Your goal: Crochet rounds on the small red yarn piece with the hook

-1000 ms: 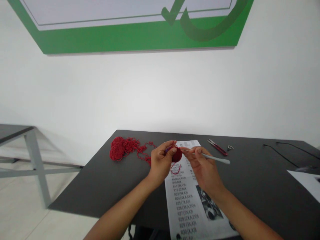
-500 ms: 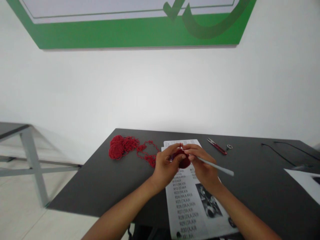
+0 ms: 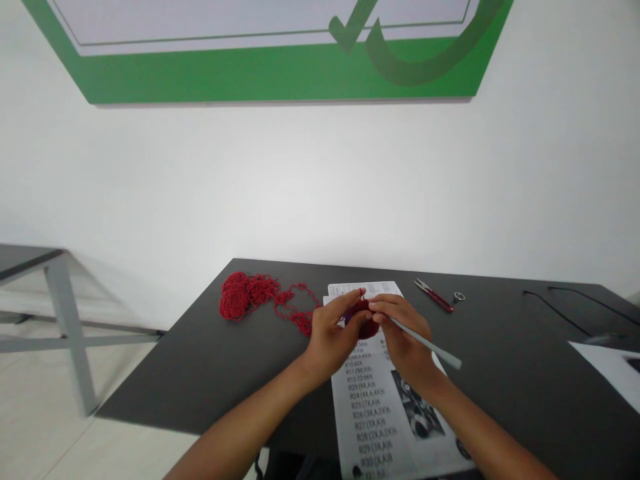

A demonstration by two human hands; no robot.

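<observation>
My left hand (image 3: 334,330) pinches a small dark red crochet piece (image 3: 369,329) between thumb and fingers, with red yarn running over its raised index finger. My right hand (image 3: 404,331) is closed around a crochet hook with a pale grey handle (image 3: 435,349), which slants down to the right. The hook's tip meets the top of the crochet piece, hidden by my fingers. Loose red yarn (image 3: 299,317) trails on the table left of my hands, towards a red yarn ball (image 3: 235,297). Beneath my hands lies a printed pattern sheet (image 3: 365,413) with rows of text and a picture.
Red-handled thread snips (image 3: 434,295) and a small metal ring (image 3: 459,297) lie on the dark table (image 3: 200,373) at the back right. Farther right are eyeglasses (image 3: 565,310) and a white paper (image 3: 610,370). A wall stands behind; another table (image 3: 30,259) is at left.
The hook's handle end has swung slightly left and down as my right hand shifts a little. My left hand keeps its hold on the crochet piece. The view has tilted slightly.
</observation>
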